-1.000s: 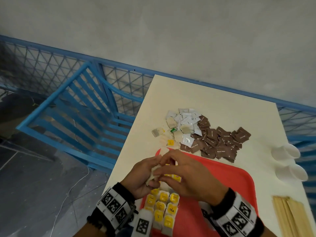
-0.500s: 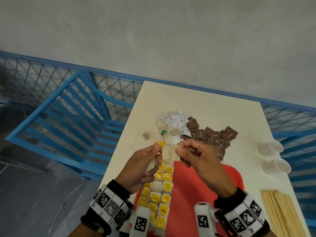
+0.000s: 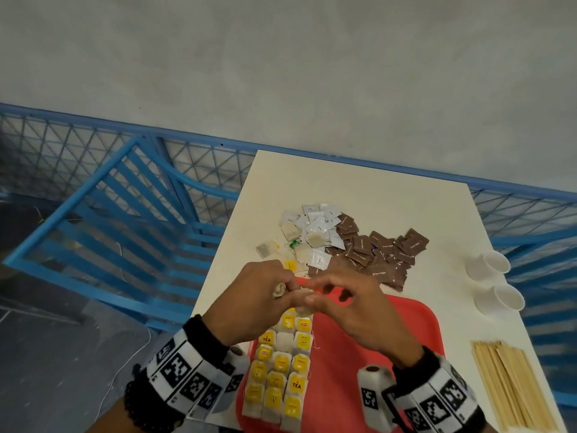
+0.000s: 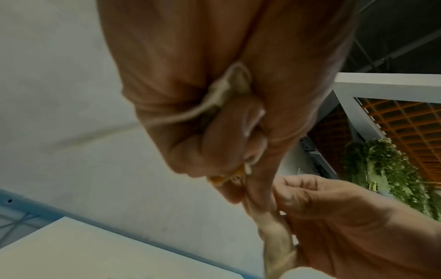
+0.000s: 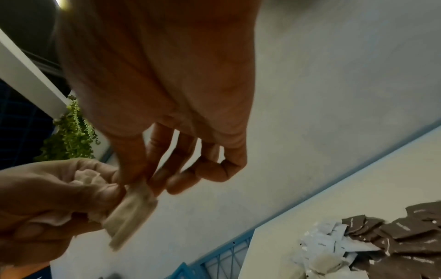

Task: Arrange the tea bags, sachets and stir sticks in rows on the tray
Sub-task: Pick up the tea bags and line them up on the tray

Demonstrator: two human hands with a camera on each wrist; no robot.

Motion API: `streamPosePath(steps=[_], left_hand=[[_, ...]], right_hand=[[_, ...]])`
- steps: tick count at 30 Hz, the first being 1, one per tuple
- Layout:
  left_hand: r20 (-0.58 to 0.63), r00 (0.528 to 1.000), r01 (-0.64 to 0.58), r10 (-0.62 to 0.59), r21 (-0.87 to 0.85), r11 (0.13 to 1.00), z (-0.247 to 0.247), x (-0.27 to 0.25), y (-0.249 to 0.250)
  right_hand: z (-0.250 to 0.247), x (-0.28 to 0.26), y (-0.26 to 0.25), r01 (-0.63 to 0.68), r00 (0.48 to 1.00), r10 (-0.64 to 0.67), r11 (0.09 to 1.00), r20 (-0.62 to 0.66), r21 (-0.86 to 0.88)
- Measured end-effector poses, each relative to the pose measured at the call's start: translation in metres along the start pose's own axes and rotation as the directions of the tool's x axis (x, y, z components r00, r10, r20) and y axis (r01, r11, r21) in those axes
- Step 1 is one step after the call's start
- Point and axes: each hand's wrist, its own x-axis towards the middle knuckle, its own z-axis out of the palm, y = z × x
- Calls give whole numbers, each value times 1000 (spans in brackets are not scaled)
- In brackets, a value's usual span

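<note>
Both hands are up over the far end of the flat red plastic tray (image 3: 390, 339). The left hand (image 3: 253, 303) has its fingers curled tight around a small bunch of pale paper tea bags (image 4: 235, 83), and a bit of one pokes out by the knuckles. The right hand (image 3: 352, 307) pinches one soft cream tea bag (image 5: 130, 213) with its thumb and first finger. The other fingers (image 5: 214, 169) are bent loosely and hold nothing. This tea bag sits between the two hands, and the left hand touches it too.

On the tray, near its left side, three neat rows of tea bags with yellow tags (image 3: 281, 370) lie side by side.

On the cream table (image 3: 359, 189), past the tray, there is a messy heap of white paper sachets (image 3: 318, 223), with a few loose tea bags mixed in. A heap of brown paper sachets (image 3: 381, 254) lies just beside it on the right. Thin pale wooden stir sticks (image 3: 512, 385) lie in a bundle on the table to the right of the tray. Two small white paper cups (image 3: 493, 282) lie on their sides near the table's right edge.
</note>
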Motion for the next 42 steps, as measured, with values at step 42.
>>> streamPosePath(steps=[42], left_hand=[[189,715,685,-673,-376,623,52,-94,-146]], right_hand=[[110,89,153,-726,658,750,655,-67,210]])
